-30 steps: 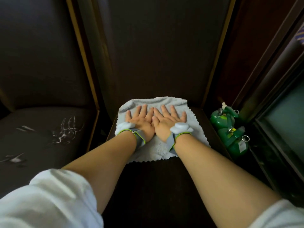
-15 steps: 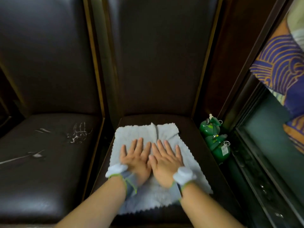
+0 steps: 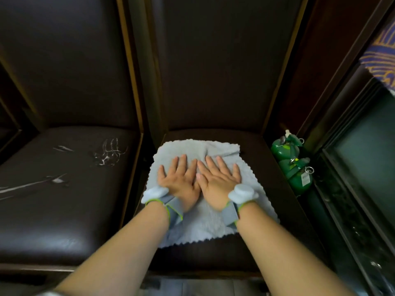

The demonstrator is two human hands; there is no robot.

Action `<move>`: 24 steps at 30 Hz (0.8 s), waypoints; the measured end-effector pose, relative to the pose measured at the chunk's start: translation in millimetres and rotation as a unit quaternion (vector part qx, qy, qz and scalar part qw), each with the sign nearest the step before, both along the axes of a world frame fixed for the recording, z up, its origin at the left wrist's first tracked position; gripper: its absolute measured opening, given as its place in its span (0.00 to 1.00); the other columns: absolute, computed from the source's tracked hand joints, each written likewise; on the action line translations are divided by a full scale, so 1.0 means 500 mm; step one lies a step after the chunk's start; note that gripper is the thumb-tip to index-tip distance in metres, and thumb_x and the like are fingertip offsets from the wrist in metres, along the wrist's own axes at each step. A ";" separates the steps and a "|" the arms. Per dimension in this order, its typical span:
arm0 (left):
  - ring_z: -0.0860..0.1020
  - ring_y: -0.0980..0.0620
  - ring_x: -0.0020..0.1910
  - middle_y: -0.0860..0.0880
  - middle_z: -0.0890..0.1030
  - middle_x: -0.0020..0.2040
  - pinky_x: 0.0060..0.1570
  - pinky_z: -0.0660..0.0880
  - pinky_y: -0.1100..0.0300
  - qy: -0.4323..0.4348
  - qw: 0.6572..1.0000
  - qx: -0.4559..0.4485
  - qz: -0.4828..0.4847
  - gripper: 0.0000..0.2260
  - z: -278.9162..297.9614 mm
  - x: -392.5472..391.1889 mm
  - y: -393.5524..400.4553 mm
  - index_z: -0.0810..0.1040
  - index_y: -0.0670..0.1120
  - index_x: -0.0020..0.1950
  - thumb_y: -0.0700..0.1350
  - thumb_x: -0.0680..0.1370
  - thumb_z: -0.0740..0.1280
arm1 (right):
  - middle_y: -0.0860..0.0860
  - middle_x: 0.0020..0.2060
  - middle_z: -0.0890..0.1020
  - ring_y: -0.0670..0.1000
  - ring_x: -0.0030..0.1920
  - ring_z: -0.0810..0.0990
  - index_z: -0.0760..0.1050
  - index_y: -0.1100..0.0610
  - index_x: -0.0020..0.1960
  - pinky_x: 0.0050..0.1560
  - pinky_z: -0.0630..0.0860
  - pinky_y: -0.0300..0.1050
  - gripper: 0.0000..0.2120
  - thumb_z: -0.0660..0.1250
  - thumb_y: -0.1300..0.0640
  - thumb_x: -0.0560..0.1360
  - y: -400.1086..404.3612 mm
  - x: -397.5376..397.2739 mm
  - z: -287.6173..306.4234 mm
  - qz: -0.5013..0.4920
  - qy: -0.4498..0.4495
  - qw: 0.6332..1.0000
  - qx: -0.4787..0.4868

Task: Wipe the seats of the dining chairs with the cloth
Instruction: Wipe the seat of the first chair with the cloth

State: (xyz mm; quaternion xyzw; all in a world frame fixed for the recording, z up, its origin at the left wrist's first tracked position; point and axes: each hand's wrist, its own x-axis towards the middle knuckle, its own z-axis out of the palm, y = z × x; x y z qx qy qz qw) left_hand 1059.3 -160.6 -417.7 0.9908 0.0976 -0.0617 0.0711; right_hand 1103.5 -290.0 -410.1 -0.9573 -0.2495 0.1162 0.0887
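Hands flat, fingers spread: left hand (image 3: 180,182) and right hand (image 3: 219,182) press side by side on the pale blue cloth (image 3: 205,225), spread beneath them on the dark chair seat (image 3: 277,199); green bottles (image 3: 295,165) stand off beyond the right hand

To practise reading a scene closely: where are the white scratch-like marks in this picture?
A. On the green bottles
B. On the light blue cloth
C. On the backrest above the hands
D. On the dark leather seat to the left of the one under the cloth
D: the white scratch-like marks lie on the left dark leather seat, beside the seat bearing the light blue cloth.
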 end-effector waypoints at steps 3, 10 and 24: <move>0.39 0.50 0.77 0.51 0.40 0.79 0.73 0.39 0.41 0.012 1.000 -0.001 0.021 0.26 -0.002 0.069 0.018 0.42 0.57 0.78 0.59 0.80 0.42 | 0.42 0.78 0.42 0.49 0.77 0.37 0.42 0.39 0.77 0.74 0.35 0.61 0.25 0.38 0.41 0.81 0.028 0.069 -0.001 -0.002 0.007 1.000 -0.015; 0.41 0.48 0.77 0.52 0.41 0.79 0.72 0.42 0.36 0.030 0.993 -0.040 0.109 0.28 -0.007 0.193 0.052 0.43 0.58 0.77 0.62 0.78 0.42 | 0.39 0.77 0.45 0.43 0.77 0.40 0.44 0.40 0.77 0.75 0.37 0.56 0.24 0.38 0.44 0.82 0.077 0.204 -0.014 0.031 -0.016 0.999 -0.004; 0.55 0.46 0.75 0.48 0.58 0.76 0.70 0.54 0.43 -0.055 0.993 -0.005 0.108 0.28 -0.042 0.293 0.102 0.55 0.55 0.75 0.62 0.77 0.42 | 0.38 0.77 0.49 0.43 0.77 0.46 0.48 0.39 0.77 0.75 0.42 0.52 0.23 0.41 0.45 0.82 0.121 0.314 -0.029 0.038 -0.005 0.999 0.012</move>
